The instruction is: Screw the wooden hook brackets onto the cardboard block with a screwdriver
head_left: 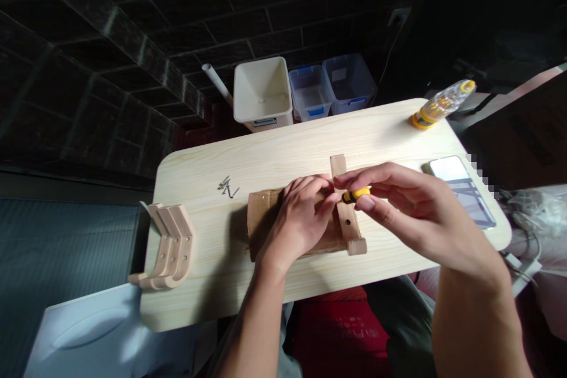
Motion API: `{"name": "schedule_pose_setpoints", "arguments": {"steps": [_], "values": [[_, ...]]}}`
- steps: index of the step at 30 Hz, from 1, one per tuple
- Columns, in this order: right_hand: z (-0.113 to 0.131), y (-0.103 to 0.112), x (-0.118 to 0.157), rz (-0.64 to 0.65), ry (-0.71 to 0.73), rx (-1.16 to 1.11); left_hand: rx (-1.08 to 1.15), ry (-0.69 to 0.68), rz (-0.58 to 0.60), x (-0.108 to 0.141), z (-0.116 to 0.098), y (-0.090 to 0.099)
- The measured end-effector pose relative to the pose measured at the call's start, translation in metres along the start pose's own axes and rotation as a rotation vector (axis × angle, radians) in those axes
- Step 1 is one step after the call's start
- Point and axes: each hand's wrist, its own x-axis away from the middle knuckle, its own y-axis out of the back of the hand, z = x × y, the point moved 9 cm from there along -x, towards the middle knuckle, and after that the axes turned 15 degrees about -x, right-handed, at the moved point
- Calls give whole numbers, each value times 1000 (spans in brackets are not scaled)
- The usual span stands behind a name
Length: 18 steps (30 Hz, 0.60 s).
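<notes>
My right hand (407,204) is closed, with thumb and fingers around the short yellow-and-black handle of a screwdriver (359,194). The screwdriver lies over a wooden hook (352,229) with a dark hole in it. This hook rests across the right end of a brown cardboard piece (261,218). My left hand (303,212) leans on the cardboard, its thumb and fingertips drawn together at the hook's left edge beside the screwdriver's tip. Whatever lies between those fingertips is hidden.
Several screws (228,187) lie left of the cardboard. More curved wooden hooks (170,248) sit at the table's left end. A clear, yellow-ended container (443,105) and a phone (465,192) are on the right. Beyond the far edge stand a white bin (262,91) and blue-tinted plastic boxes (312,94).
</notes>
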Motion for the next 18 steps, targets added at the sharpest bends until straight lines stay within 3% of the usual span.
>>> {"name": "schedule_pose_setpoints", "arguments": {"steps": [10, 18], "values": [[-1, -3, 0, 37, -38, 16, 20, 7, 21, -2, -2, 1], [-4, 4, -3, -15, 0, 14, 55, 11, -22, -1, 0, 3]]}}
